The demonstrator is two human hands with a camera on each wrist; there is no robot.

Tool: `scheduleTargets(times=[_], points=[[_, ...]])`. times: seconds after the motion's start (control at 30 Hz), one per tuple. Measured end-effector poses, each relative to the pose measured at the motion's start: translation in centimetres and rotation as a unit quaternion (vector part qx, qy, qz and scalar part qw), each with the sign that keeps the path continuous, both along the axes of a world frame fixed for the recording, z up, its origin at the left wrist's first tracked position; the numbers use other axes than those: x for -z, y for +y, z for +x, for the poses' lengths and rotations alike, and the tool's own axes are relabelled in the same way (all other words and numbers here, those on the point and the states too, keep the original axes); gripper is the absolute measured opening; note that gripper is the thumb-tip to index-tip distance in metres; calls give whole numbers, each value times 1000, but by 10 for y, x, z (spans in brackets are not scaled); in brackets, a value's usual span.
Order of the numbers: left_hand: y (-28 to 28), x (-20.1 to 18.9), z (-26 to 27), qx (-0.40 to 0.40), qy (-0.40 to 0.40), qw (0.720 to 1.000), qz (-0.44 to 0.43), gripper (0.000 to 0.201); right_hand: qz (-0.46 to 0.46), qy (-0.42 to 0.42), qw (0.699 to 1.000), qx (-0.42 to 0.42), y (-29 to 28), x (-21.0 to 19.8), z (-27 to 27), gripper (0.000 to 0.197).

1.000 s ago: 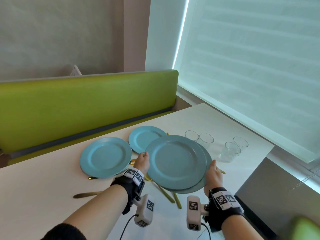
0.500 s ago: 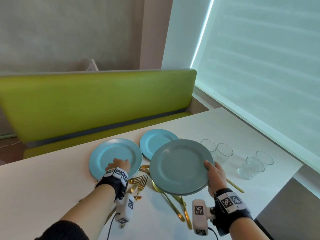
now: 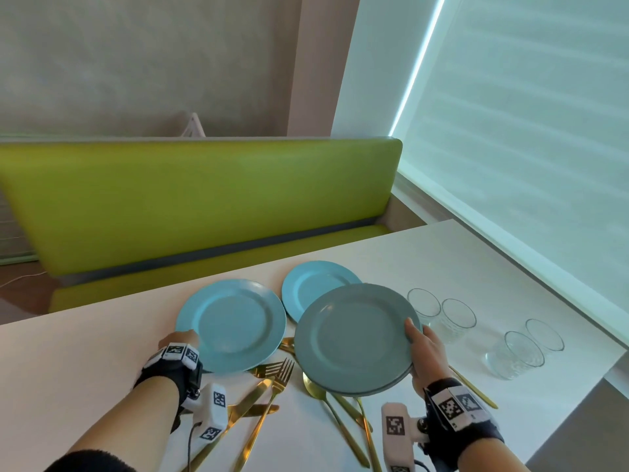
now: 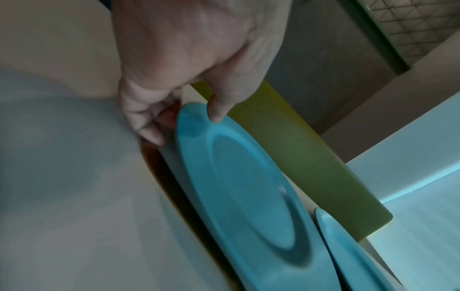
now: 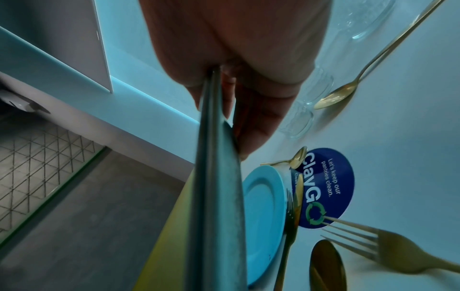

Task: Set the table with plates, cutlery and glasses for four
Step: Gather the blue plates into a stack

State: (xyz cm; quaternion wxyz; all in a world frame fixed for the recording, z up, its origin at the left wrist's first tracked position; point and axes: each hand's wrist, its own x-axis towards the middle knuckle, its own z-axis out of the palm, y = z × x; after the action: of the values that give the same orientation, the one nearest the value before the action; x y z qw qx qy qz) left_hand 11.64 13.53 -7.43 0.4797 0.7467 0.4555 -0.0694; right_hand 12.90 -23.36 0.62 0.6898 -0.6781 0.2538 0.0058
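My right hand (image 3: 418, 342) grips two stacked grey plates (image 3: 354, 338) by their right rim and holds them above the white table (image 3: 85, 362). The thumb lies on top and the fingers (image 5: 259, 122) are underneath. The right wrist view shows the grey plates (image 5: 216, 177) edge-on. My left hand (image 3: 180, 340) pinches the near rim of a large blue plate (image 3: 231, 325), thumb on top, and that plate (image 4: 244, 187) looks slightly raised at that edge. A smaller blue plate (image 3: 316, 287) lies behind them. Gold cutlery (image 3: 272, 379) lies scattered under and in front of the plates.
Several empty glasses (image 3: 457, 315) stand to the right of the plates, two of them near the table's right edge (image 3: 517, 352). A round blue sticker (image 5: 326, 189) is on the tabletop. A green bench (image 3: 204, 199) runs behind the table, and a blind-covered window (image 3: 527, 131) is on the right.
My left hand let go of the grey plates, moved left and took the large blue plate's near rim. My right hand alone now holds the grey plates.
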Motion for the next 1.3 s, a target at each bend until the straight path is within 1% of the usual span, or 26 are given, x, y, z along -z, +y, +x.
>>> scheduleTargets(times=[0.03,0.1,0.13,0.27,0.4,0.5,0.6,0.63,0.7,0.77,0.8,0.9,1.03,1.07,1.17,1.23,1.3], points=[[3,-4,1,-19,9,1000,-10,32,3,0,1000,-7,3,-1,2,13],[6,-10,4,-30,18,999,-12,48,11,-3,1000,-24,11,-5,5,14],[5,-15,6,-29,0,1000,-3,50,16,-5,999,-33,16,-6,7,15],[-7,-38,9,-59,-96,994,1,45,40,-14,997,-60,42,-10,15,22],[-24,-60,11,-70,-175,982,9,41,51,-18,996,-77,68,-14,24,21],[-35,-69,14,-84,-196,977,-24,41,36,-11,996,-85,80,-14,30,17],[-46,-73,19,-101,-194,971,-95,43,10,-6,995,-97,85,-10,36,16],[-49,-72,21,-102,-193,969,-118,43,-3,-9,995,-96,86,-10,36,18],[-56,-73,26,-110,-196,961,-164,42,-74,-19,993,-87,85,-10,38,20],[-63,-71,30,-120,-190,957,-184,42,-158,-18,983,-88,82,-8,40,27],[-66,-70,32,-130,-190,954,-191,40,-181,-12,979,-94,80,-6,42,33],[-75,-65,37,-163,-191,938,-239,24,-223,12,965,-136,80,2,47,42],[-90,-72,38,-157,-210,908,-325,37,-260,38,950,-171,76,12,57,47],[-92,-72,39,-155,-209,908,-330,42,-268,44,944,-188,74,14,60,48],[-86,-63,41,-149,-189,929,-281,55,-298,74,915,-262,62,19,78,54],[-82,-55,43,-150,-187,937,-255,59,-313,97,909,-257,47,23,94,52],[-78,-42,47,-158,-191,939,-238,62,-361,131,885,-263,31,32,110,50]])
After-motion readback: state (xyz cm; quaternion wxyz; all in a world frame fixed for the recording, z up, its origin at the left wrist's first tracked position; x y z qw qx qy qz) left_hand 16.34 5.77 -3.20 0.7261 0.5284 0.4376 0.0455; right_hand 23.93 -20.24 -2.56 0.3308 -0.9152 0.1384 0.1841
